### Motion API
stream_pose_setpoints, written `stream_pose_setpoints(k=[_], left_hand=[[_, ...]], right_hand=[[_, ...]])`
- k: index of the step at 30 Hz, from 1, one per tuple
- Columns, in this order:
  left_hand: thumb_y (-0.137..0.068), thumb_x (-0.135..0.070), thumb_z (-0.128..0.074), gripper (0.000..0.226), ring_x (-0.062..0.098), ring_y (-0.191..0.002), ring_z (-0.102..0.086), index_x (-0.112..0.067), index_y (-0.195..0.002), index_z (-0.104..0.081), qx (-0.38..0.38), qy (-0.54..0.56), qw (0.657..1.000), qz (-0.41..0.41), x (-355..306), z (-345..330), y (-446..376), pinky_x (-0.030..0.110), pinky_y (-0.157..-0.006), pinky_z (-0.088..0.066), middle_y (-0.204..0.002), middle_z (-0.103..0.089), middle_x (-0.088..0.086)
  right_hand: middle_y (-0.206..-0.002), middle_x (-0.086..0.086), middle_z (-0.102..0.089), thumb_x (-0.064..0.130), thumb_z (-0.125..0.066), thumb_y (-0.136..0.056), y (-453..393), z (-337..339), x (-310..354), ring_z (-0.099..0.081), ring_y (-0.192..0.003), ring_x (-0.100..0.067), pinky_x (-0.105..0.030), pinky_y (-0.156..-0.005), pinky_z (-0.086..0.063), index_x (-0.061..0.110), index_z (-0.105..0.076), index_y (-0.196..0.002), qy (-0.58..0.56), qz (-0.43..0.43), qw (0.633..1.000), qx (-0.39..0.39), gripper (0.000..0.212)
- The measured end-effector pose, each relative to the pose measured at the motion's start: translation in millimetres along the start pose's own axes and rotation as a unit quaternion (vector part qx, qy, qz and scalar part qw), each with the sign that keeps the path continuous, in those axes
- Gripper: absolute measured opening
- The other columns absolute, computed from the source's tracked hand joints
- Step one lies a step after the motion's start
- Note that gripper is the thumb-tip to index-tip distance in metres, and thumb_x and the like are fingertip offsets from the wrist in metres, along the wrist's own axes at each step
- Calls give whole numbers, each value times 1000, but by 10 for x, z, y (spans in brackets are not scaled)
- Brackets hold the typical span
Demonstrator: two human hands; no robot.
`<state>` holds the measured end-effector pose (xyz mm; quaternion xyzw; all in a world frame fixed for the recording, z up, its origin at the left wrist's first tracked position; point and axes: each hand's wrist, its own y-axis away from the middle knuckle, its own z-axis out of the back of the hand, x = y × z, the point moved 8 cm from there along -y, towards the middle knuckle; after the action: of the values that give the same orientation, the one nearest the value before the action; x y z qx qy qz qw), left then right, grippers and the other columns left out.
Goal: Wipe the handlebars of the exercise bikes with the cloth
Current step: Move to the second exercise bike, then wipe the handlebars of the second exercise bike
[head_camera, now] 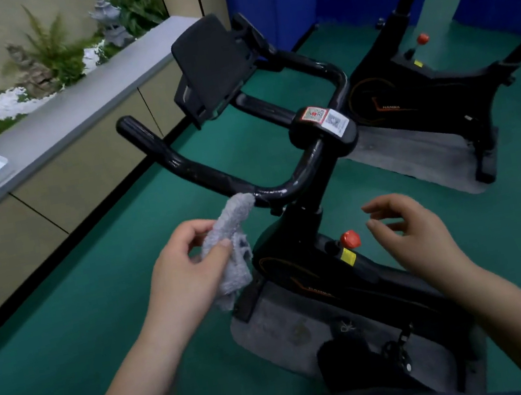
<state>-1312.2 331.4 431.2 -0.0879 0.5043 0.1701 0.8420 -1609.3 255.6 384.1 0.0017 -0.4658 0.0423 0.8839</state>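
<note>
A black exercise bike stands in front of me, its looped handlebars reaching up and left, with a black tablet holder above them. My left hand pinches a grey fluffy cloth between thumb and fingers. The cloth's top end touches the near curve of the handlebar. My right hand hovers to the right of the bike's stem with fingers loosely curled and holds nothing. A red knob sits on the frame between my hands.
A second black exercise bike stands on a grey mat at the right. A grey ledge with beige cabinets, plants and a stone lantern runs along the left. Blue banners line the back wall. The floor is green.
</note>
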Motion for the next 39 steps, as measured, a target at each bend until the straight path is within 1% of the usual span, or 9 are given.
stream_pose_setpoints(k=[4, 12, 15, 19, 23, 26, 30, 36, 39], left_hand=[[-82, -25, -67, 15, -2, -74, -63, -36, -92, -66, -44, -14, 998, -40, -378, -165, -280, 11, -61, -45, -86, -68, -23], [-84, -35, -61, 8, 4, -77, -57, -36, -92, -61, -115, -189, 975, -37, -938, -835, -1072, 27, -66, -47, -84, -62, -15], [-86, -39, -56, 14, 12, -83, -57, -32, -96, -61, -63, -262, 963, 22, -829, -1215, -1343, 30, -70, -48, -89, -62, -10], [-95, -41, -42, 32, 13, -102, -60, -24, -108, -66, 18, -223, 973, 60, -778, -1417, -1335, 22, -83, -43, -106, -69, -6], [-95, -23, -49, 46, -5, -134, -27, -32, -139, -41, 144, -245, 958, 38, -794, -1440, -1183, 4, -103, -14, -145, -33, -21], [-84, -27, -67, 58, -8, -130, -32, -39, -136, -43, 153, -267, 951, 39, -814, -1436, -1237, 3, -102, -18, -142, -37, -24], [-71, -43, -75, 67, 7, -103, -51, -35, -132, -49, 87, -309, 946, 32, -913, -1589, -1401, 10, -82, -33, -114, -57, -9], [-74, -69, -42, 62, 26, -103, -47, -18, -104, -60, -53, -433, 899, 23, -897, -1881, -1423, 38, -86, -38, -105, -53, 2], [-86, -62, -39, 47, 29, -100, -51, -16, -100, -38, 2, -443, 894, 68, -858, -2088, -1483, 37, -79, -38, -108, -52, 6]], right_hand=[[-101, 16, -55, 16, -60, -89, -753, 90, 210, -56, -100, -7, -29, -91, -46, 29, -59, -102, 25, 85, 996, 6, 18], [-104, 4, -59, 9, -62, -85, -2074, 49, 467, -53, -100, -9, -26, -89, -44, 16, -65, -101, 74, 249, 964, 61, 18], [-103, 2, -61, 7, -62, -82, -2253, -123, 556, -55, -100, -12, -23, -91, -41, 14, -65, -100, 72, 319, 937, 122, 19], [-103, 2, -63, 11, -59, -83, -2344, -316, 580, -58, -101, -16, -26, -95, -42, 13, -67, -97, 50, 376, 910, 169, 17], [-105, 2, -60, 4, -62, -83, -2386, -386, 508, -56, -104, -16, -14, -96, -34, 14, -68, -97, 25, 377, 908, 179, 18], [-105, 2, -60, 9, -60, -85, -2388, -393, 493, -55, -104, -15, -11, -96, -31, 14, -68, -98, 6, 387, 904, 184, 17], [-105, 0, -61, 14, -59, -85, -2429, -402, 482, -56, -102, -16, -14, -96, -31, 14, -69, -98, -4, 402, 896, 186, 16], [-106, -2, -61, 21, -52, -84, -2434, -411, 454, -55, -100, -18, -8, -94, -28, 12, -69, -98, -9, 394, 900, 186, 23], [-106, -2, -61, 21, -52, -84, -2441, -421, 438, -56, -101, -22, -7, -94, -28, 13, -69, -98, -12, 387, 903, 187, 23]])
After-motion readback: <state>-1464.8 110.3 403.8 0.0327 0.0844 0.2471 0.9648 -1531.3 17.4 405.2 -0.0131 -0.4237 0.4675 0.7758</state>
